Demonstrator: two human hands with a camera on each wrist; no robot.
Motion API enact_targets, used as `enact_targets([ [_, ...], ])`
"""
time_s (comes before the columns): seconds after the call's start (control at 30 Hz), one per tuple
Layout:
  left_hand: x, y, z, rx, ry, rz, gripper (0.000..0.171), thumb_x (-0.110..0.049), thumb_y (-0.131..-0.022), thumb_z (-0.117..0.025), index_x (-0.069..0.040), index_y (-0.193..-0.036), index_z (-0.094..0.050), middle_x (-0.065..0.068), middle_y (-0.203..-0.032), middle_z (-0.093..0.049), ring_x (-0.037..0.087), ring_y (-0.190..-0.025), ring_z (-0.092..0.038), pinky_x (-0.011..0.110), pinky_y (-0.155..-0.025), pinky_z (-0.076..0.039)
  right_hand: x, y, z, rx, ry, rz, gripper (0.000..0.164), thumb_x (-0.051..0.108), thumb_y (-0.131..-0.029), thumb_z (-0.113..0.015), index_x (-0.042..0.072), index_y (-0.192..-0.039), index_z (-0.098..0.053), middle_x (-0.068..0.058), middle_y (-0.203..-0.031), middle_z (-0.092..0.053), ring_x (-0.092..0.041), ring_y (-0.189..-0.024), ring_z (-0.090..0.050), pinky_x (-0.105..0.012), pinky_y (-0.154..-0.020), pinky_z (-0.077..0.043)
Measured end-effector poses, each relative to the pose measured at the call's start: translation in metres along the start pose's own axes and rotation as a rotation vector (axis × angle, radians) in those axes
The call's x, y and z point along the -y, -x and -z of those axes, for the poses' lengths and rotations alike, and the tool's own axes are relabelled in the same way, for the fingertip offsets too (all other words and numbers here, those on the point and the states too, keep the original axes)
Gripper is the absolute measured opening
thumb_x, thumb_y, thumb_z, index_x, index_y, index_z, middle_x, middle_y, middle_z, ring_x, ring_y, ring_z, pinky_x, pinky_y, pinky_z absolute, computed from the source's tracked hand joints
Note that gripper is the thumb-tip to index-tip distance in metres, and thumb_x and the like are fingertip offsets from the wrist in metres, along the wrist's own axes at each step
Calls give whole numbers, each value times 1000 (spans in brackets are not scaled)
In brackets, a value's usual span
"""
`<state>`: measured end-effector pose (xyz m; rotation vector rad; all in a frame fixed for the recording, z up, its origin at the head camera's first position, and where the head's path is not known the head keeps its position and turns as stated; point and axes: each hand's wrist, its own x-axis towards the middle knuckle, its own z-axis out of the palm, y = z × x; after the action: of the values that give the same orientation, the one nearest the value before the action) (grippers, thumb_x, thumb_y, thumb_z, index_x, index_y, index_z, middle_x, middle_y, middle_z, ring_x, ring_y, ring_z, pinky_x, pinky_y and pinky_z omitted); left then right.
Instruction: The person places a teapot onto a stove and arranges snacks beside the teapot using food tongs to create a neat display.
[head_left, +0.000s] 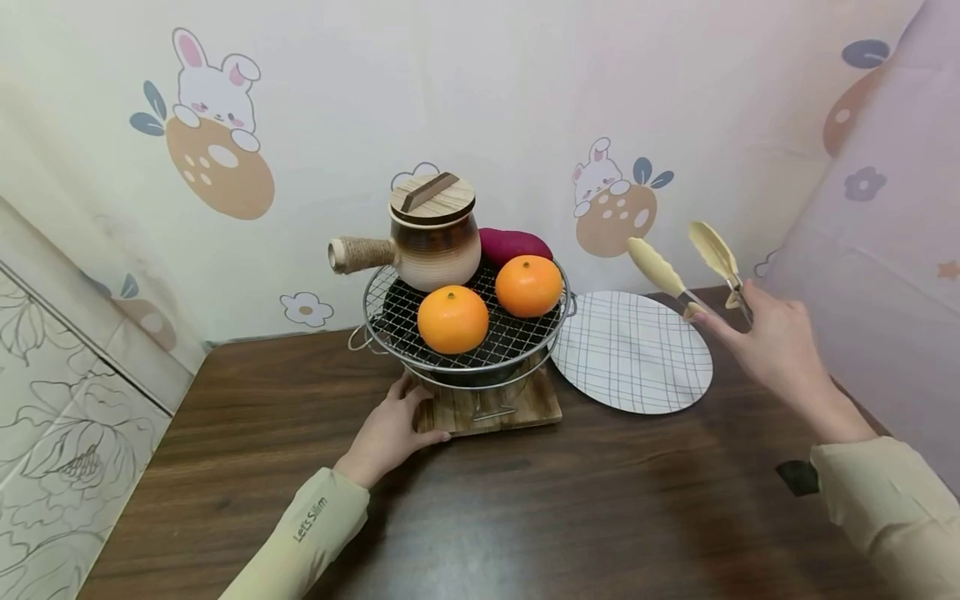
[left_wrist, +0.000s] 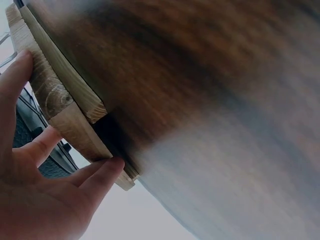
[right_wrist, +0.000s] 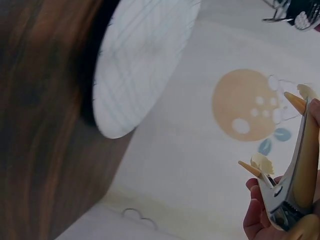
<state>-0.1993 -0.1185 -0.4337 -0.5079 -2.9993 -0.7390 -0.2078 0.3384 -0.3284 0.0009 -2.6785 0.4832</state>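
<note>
My left hand (head_left: 390,429) holds the left front corner of a wooden board (head_left: 540,402), thumb along the front edge; the left wrist view shows its fingertips against the board's edge (left_wrist: 82,130). On that board stands a small grill stove with a round wire grate (head_left: 397,321). The grate carries a lidded clay pot (head_left: 438,250) with a rope-wrapped handle, two oranges (head_left: 453,321) (head_left: 528,287) and a purple sweet potato (head_left: 513,244). My right hand (head_left: 783,346) grips tongs (head_left: 660,271) with cream tips, spread apart with nothing between them, above a white plate (head_left: 637,367).
The checked plate lies right of the stove on a dark wooden table (head_left: 480,517). Behind hangs a pale cloth (head_left: 510,100) printed with rabbits, close to the pot. A small dark object (head_left: 797,477) lies beside the right sleeve.
</note>
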Motion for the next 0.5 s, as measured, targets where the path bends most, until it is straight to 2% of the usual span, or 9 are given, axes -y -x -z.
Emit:
enact_targets([
  [0.13, -1, 0, 1, -4, -7, -10, 61, -40, -75, -81, -10, -124, -59, 32, -148, -36, 44, -119, -56, 50, -89, -53, -14, -1, -6, -1, 2, -38, 58, 53, -89, -60, -4, -98, -52, -34, -86, -59, -54, -84, -49, -58, -78, -34],
  [0.27, -1, 0, 2, -9, -17, -25, 61, -40, -74, -81, -10, -122, -59, 32, -148, -37, 44, -121, -55, 49, -90, -52, -30, -3, -13, -7, 1, -52, 63, 52, -88, -61, -9, -104, -53, -39, -98, -59, -57, -87, -51, -61, -77, -36],
  [0.37, -1, -1, 2, -6, -19, -24, 61, -40, -75, -81, -10, -123, -59, 32, -148, -37, 43, -124, -54, 49, -91, -52, -41, -5, -18, 32, 14, -77, 73, 53, -89, -58, -15, -113, -49, -41, -104, -55, -58, -97, -48, -64, -87, -30],
  [0.5, -1, -1, 2, 0, -20, -14, 61, -40, -75, -81, -10, -123, -59, 32, -148, -37, 43, -122, -55, 49, -90, -52, -52, -8, -24, 96, 41, -125, 78, 56, -90, -55, -18, -111, -46, -40, -100, -52, -54, -97, -45, -63, -89, -25],
])
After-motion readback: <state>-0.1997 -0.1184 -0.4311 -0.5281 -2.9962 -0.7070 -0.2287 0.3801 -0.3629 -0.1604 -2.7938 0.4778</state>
